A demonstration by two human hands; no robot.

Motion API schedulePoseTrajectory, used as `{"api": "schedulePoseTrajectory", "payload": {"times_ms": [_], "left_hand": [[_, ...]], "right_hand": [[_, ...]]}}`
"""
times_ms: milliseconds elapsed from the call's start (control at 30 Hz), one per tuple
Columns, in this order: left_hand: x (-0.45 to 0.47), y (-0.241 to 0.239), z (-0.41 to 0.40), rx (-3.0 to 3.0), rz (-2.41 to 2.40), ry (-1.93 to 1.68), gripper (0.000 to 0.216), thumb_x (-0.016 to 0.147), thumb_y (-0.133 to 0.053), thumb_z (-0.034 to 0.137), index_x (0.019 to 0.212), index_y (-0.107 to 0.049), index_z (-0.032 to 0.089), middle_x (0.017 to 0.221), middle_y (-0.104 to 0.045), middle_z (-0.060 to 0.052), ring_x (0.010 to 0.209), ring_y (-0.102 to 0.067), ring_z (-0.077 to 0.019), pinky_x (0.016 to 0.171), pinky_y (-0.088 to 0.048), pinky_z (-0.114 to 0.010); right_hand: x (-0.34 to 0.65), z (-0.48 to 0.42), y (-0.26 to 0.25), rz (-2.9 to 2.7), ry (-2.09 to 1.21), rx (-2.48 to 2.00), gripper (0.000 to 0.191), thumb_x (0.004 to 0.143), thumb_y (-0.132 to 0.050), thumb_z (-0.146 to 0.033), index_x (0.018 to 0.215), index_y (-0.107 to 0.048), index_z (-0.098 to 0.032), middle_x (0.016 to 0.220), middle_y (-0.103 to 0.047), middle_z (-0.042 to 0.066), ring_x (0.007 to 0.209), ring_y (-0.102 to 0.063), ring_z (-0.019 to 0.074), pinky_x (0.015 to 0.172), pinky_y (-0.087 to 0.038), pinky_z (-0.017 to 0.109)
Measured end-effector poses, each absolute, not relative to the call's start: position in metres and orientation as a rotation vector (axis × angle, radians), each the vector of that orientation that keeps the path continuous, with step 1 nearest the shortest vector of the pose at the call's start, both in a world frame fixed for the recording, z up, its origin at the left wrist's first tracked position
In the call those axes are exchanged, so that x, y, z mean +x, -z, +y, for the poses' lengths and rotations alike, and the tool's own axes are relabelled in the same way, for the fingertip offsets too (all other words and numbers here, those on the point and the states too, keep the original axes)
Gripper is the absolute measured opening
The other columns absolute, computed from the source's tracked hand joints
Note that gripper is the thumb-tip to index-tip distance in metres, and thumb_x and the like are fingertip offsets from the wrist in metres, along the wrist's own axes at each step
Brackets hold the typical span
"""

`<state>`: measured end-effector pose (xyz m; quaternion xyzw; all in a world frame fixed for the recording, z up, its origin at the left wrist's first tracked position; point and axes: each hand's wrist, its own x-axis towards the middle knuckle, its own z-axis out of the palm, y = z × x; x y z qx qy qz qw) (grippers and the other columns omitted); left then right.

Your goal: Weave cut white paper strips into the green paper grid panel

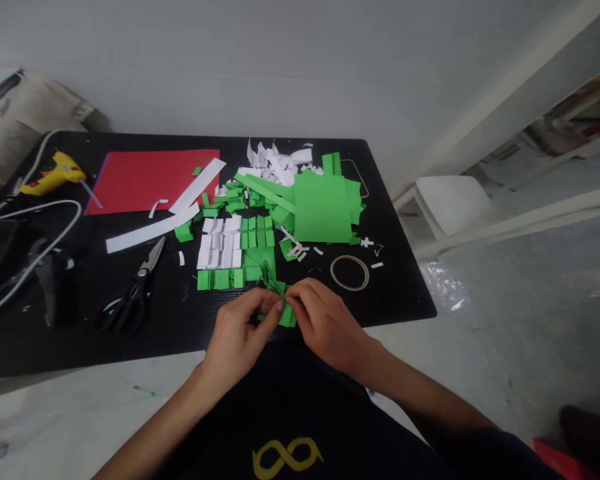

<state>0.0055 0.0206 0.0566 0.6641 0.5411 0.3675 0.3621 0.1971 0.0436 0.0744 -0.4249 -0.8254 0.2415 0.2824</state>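
Note:
Both hands meet at the near edge of a black table (390,293). My left hand (240,333) and my right hand (323,320) pinch the same folded green paper piece (283,303) between their fingertips. Just beyond them lie rows of small folded green and white paper pieces (230,250). Farther back sit a larger green paper sheet (323,207) and a heap of white scraps (275,163).
Black scissors (133,293) lie left of my hands, a tape roll (350,272) to the right. Long white strips (155,227), a red sheet (150,179), a yellow glue gun (55,172) and cables occupy the left. A white stool (450,200) stands beyond the table's right end.

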Motion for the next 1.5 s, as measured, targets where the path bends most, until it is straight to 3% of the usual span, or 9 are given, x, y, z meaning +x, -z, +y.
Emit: {"api": "schedulePoseTrajectory", "payload": {"times_ms": [300,467,567,700,833,1033,1233,1367,1500], "left_hand": [[0.007,-0.061,0.022,1.641,1.391,-0.941,0.016,0.097,-0.065,0.032,0.088,-0.070,0.020,0.075,-0.067,0.001,0.068,-0.061,-0.0118,0.061,-0.048,-0.022],[-0.002,-0.063,0.024,1.579,1.428,-0.970,0.017,0.096,-0.066,0.034,0.087,-0.070,0.019,0.074,-0.066,0.001,0.067,-0.060,-0.0113,0.061,-0.048,-0.021],[-0.011,-0.063,0.027,1.536,1.409,-0.988,0.018,0.096,-0.067,0.035,0.088,-0.071,0.019,0.073,-0.067,0.001,0.067,-0.061,-0.0113,0.062,-0.050,-0.021],[-0.019,-0.063,0.030,1.505,1.380,-0.994,0.016,0.096,-0.068,0.035,0.090,-0.071,0.019,0.074,-0.069,0.001,0.067,-0.064,-0.0112,0.062,-0.051,-0.020],[-0.024,-0.062,0.031,1.493,1.365,-1.002,0.014,0.097,-0.068,0.033,0.093,-0.071,0.020,0.075,-0.070,0.001,0.070,-0.066,-0.0119,0.066,-0.054,-0.021],[-0.028,-0.058,0.030,1.486,1.383,-0.992,0.018,0.096,-0.070,0.037,0.093,-0.071,0.019,0.075,-0.070,0.000,0.067,-0.065,-0.0126,0.061,-0.053,-0.022],[-0.027,-0.056,0.030,1.497,1.363,-0.999,0.016,0.096,-0.069,0.035,0.093,-0.071,0.020,0.075,-0.070,0.000,0.069,-0.067,-0.0128,0.064,-0.055,-0.022],[-0.024,-0.058,0.031,1.582,1.363,-1.001,0.013,0.097,-0.068,0.032,0.093,-0.070,0.020,0.076,-0.070,0.001,0.069,-0.066,-0.0122,0.064,-0.054,-0.022],[-0.022,-0.064,0.033,1.820,1.293,-0.960,0.011,0.099,-0.066,0.028,0.091,-0.069,0.020,0.084,-0.071,-0.002,0.076,-0.066,-0.0136,0.070,-0.054,-0.024]], "right_hand": [[0.198,0.046,-0.075,-2.062,-0.779,-1.175,0.011,0.103,-0.055,-0.015,0.095,-0.062,-0.020,0.090,-0.068,0.005,0.082,-0.067,0.0183,0.075,-0.055,0.032],[0.227,0.070,-0.056,-1.942,-0.551,-1.380,0.010,0.096,-0.059,-0.014,0.090,-0.064,-0.021,0.085,-0.069,0.004,0.075,-0.066,0.0187,0.072,-0.055,0.033],[0.247,0.083,-0.044,-1.911,-0.460,-1.507,0.015,0.091,-0.059,-0.009,0.095,-0.069,-0.019,0.091,-0.073,0.007,0.082,-0.070,0.0232,0.076,-0.058,0.039],[0.251,0.084,-0.044,-1.953,-0.443,-1.469,0.026,0.095,-0.053,-0.008,0.100,-0.075,-0.021,0.104,-0.079,0.009,0.098,-0.075,0.0265,0.089,-0.060,0.047],[0.239,0.074,-0.051,-1.939,-0.428,-1.361,0.028,0.101,-0.053,-0.012,0.114,-0.075,-0.022,0.104,-0.080,0.008,0.097,-0.076,0.0252,0.088,-0.061,0.045],[0.238,0.077,-0.046,-1.971,-0.348,-1.368,0.034,0.090,-0.048,-0.001,0.092,-0.075,-0.022,0.097,-0.078,0.008,0.095,-0.074,0.0259,0.089,-0.060,0.046],[0.245,0.091,-0.049,-1.869,-0.471,-1.486,0.024,0.100,-0.050,-0.015,0.108,-0.073,-0.020,0.093,-0.080,0.009,0.089,-0.076,0.0246,0.086,-0.059,0.043],[0.242,0.090,-0.056,-1.650,-0.848,-1.504,0.020,0.100,-0.061,-0.031,0.111,-0.071,-0.018,0.084,-0.078,0.006,0.076,-0.075,0.0204,0.076,-0.060,0.037],[0.234,0.084,-0.066,-1.298,-1.763,-1.218,0.028,0.095,-0.070,-0.044,0.106,-0.074,-0.018,0.081,-0.076,0.003,0.062,-0.069,0.0132,0.057,-0.057,0.026]]}}
